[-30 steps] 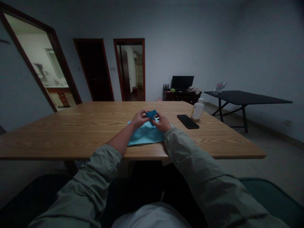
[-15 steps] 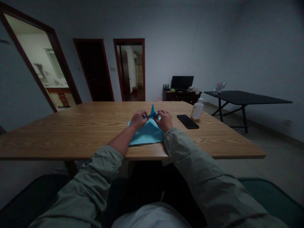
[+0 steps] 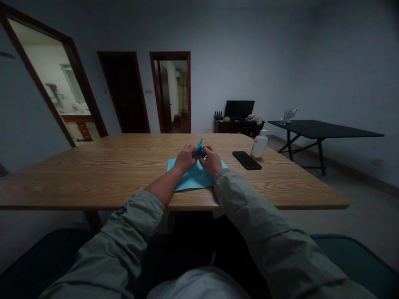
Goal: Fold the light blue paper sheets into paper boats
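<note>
A small folded piece of dark blue paper (image 3: pixel 198 148) is pinched between my left hand (image 3: pixel 185 160) and my right hand (image 3: pixel 211 160), held just above the wooden table (image 3: pixel 93 174). Its pointed tip sticks up between my fingertips. Both hands are close together, fingers closed on the paper. Beneath them a flat light blue sheet (image 3: pixel 193 178) lies on the table near its front edge, partly covered by my wrists.
A black phone (image 3: pixel 246 160) lies to the right of my hands, with a white pump bottle (image 3: pixel 259 144) just beyond it. A black side table (image 3: pixel 324 128) stands at the right. A dark cabinet with a screen (image 3: pixel 238 118) is at the far wall, doorways at the left.
My hands have drawn closer together around the folded paper. The upright point that stood between them half a second ago is now narrower and more enclosed by my fingers.
</note>
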Demonstrator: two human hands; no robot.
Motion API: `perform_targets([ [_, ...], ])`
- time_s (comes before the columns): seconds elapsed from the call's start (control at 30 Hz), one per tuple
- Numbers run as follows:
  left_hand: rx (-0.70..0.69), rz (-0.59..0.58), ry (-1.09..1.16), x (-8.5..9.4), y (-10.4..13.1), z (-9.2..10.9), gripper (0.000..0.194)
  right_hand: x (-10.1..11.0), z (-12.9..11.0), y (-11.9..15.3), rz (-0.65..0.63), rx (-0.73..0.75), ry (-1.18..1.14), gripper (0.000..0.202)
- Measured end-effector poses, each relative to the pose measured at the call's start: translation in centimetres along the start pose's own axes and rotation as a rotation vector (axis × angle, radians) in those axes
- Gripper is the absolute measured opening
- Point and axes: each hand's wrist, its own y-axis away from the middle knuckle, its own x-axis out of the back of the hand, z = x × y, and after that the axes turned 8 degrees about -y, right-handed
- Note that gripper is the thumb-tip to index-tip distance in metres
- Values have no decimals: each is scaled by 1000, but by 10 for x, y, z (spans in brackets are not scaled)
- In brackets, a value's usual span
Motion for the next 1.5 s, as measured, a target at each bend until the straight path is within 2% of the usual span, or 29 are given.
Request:
perform_targets([
  [0.13, 27, -35, 316, -3, 0, -2, 15, 2, 1, 1, -24, 17, -234, 11],
  [0.3, 229, -109, 671, -5, 0, -4, 19, 5, 7, 1, -38, -36, -363, 20],
  [0.5, 376, -144, 849, -3, -2, -8, 30, 0, 13, 0, -55, -14, -376, 21],
  [0.63, 440, -149, 950, -5, -3, -12, 39, -2, 11, 1, -69, -68, -446, 22],
  [0.73, 444, -193, 1028, -4, -3, -13, 49, -3, 12, 2, -66, -107, -499, 34],
  [0.9, 430, -313, 1122, 0, -2, -14, 60, -2, 13, 3, -85, -81, -534, 45],
  [1.0, 448, -367, 1068, -1, -2, -16, 59, 0, 12, 3, -76, -30, -470, 46],
  [1.1, 447, -369, 910, -5, -3, -20, 54, 1, 11, 3, -80, -14, -445, 45],
  [1.17, 396, -337, 749, -9, -4, -21, 50, -1, 12, 2, -107, -42, -465, 46],
  [1.33, 156, -223, 302, -14, -1, -19, 52, -8, 16, 2, -132, -73, -396, 56],
  [1.4, 121, -179, 151, -14, 1, -18, 52, -9, 16, 2, -150, -46, -344, 56],
  [1.5, 151, -174, -78, -11, 3, -14, 42, -8, 12, 4, -170, -17, -225, 52],
])
